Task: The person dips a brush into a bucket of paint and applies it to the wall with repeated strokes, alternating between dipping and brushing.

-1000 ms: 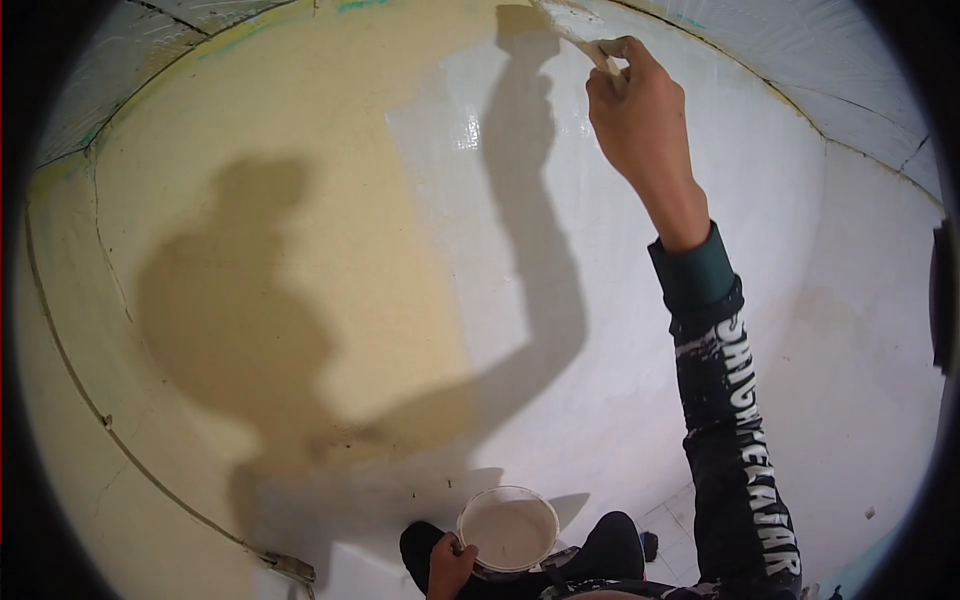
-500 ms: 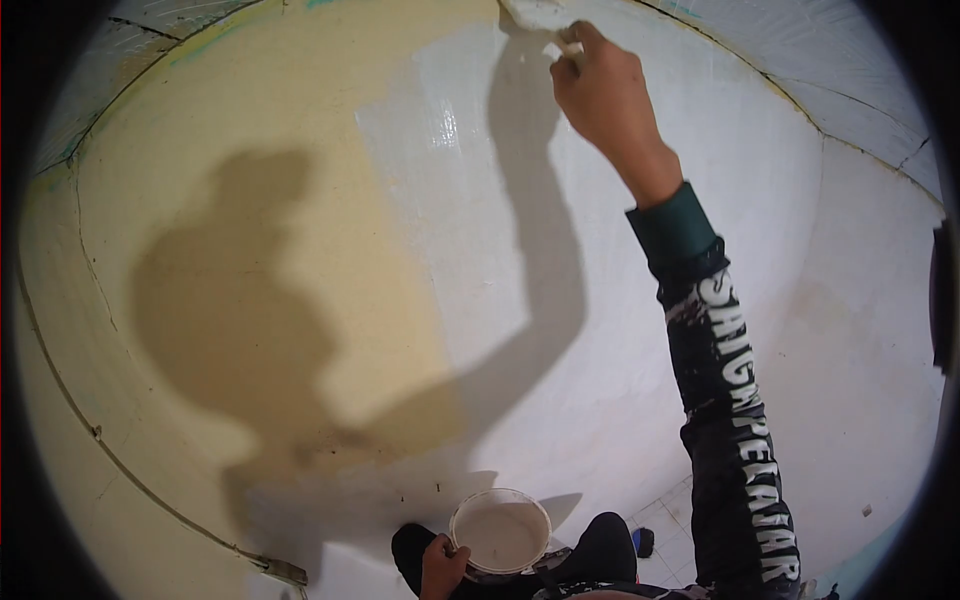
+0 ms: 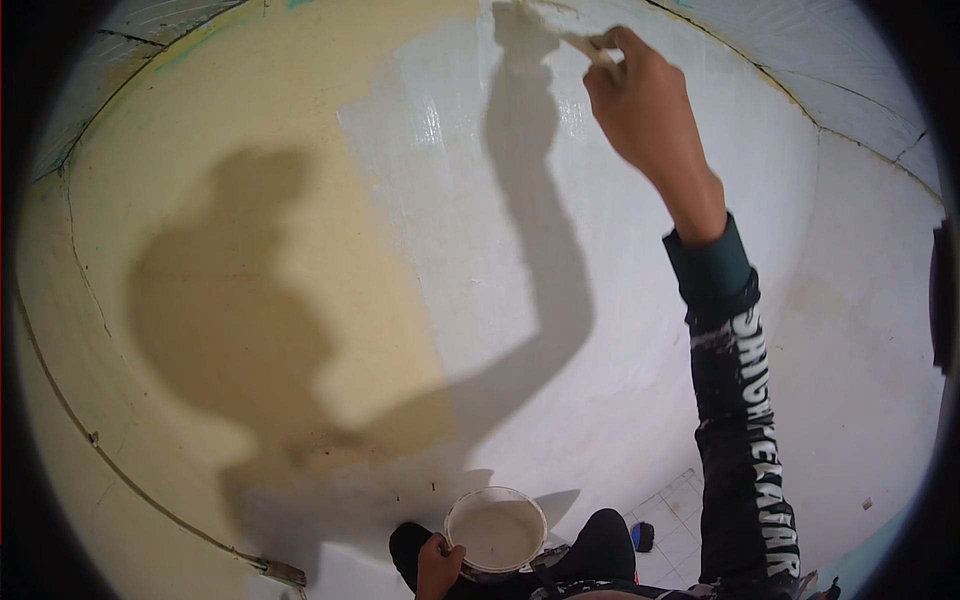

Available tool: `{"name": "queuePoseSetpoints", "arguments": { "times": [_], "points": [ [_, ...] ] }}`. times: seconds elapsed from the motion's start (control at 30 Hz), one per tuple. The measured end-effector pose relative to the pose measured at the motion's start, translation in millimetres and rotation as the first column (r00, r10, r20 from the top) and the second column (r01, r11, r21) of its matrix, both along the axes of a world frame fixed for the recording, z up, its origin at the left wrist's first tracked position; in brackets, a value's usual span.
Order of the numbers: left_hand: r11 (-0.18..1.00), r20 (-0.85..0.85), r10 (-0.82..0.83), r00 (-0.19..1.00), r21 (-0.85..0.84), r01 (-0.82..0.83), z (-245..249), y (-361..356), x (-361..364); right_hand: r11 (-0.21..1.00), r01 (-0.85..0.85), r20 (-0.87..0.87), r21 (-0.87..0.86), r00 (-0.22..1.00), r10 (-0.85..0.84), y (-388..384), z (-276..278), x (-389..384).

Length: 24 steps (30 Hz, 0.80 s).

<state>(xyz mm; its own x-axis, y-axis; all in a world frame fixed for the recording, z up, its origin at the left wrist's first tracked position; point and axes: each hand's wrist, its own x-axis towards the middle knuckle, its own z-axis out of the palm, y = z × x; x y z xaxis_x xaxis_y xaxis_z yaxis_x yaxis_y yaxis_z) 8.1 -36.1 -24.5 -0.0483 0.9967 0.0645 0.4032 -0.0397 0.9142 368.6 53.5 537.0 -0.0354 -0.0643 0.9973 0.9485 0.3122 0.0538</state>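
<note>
High on the wall, my right hand (image 3: 645, 105) is closed around the handle of a paintbrush (image 3: 578, 42). The brush head, partly at the top edge of the view, lies over the freshly whitened area (image 3: 640, 280), where wet streaks shine. To the left, the wall is pale yellow (image 3: 330, 110), with an uneven border between the two colours. Low in the view, my left hand (image 3: 438, 568) grips the rim of a round bucket (image 3: 495, 489) between my legs. Whitish paint fills part of the bucket.
My shadow falls across the wall ahead. A cable (image 3: 92, 437) runs down the left side to a small box (image 3: 283, 572). Floor tiles (image 3: 676, 515) show at the lower right beside a small dark blue object (image 3: 643, 537). A dark object (image 3: 941, 298) is at the right edge.
My right hand and the paintbrush have moved right and slightly down along the wall. My left hand stays on the bucket rim.
</note>
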Motion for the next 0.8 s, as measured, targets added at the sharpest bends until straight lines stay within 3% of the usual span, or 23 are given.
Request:
{"name": "queuePoseSetpoints", "arguments": {
  "times": [0.07,0.13,0.17,0.27,0.37,0.43,0.57,0.63,0.67,0.73,0.8],
  "points": [
    [0.997,-0.065,0.013,0.998,0.074,-0.008,-1,0,0,0.999,-0.011,0.029,0.047,1.000,0.010,-4,16,-6],
    [0.989,-0.083,0.013,0.996,0.145,-0.001,-1,0,1,0.962,-0.082,-0.197,-0.262,0.980,0.030,-27,39,-26],
    [0.976,-0.103,0.013,0.995,0.216,0.010,-1,0,1,0.961,-0.084,-0.197,-0.264,0.980,0.031,-23,41,-26],
    [0.996,-0.054,0.003,0.999,0.087,0.002,8,-2,2,0.993,-0.001,-0.058,-0.118,0.998,-0.006,-3,54,-20],
    [0.988,-0.040,-0.006,0.999,0.151,0.012,-6,1,-1,0.999,0.040,0.008,-0.018,0.999,-0.040,12,63,-13],
    [0.995,-0.035,0.004,0.999,0.103,0.000,-12,3,-3,0.981,0.069,0.027,-0.180,0.997,-0.066,3,58,-18],
    [0.998,-0.017,-0.015,1.000,0.062,0.016,1,2,0,0.990,0.084,0.149,-0.111,0.987,-0.067,-3,11,-7],
    [0.996,-0.039,-0.034,0.999,0.076,0.037,11,0,1,0.952,0.083,0.155,-0.296,0.987,-0.038,-26,-17,-11],
    [0.994,-0.059,-0.053,0.997,0.093,0.058,15,0,1,0.952,0.084,0.156,-0.295,0.987,-0.039,-38,-24,-15],
    [0.987,-0.067,-0.063,0.996,0.140,0.072,21,-1,2,0.882,0.099,0.035,-0.460,0.995,-0.093,-60,-25,-23],
    [0.979,-0.079,-0.068,0.995,0.184,0.082,19,0,1,0.919,0.105,0.061,-0.379,0.994,-0.088,-59,-15,-24]
  ]
}}
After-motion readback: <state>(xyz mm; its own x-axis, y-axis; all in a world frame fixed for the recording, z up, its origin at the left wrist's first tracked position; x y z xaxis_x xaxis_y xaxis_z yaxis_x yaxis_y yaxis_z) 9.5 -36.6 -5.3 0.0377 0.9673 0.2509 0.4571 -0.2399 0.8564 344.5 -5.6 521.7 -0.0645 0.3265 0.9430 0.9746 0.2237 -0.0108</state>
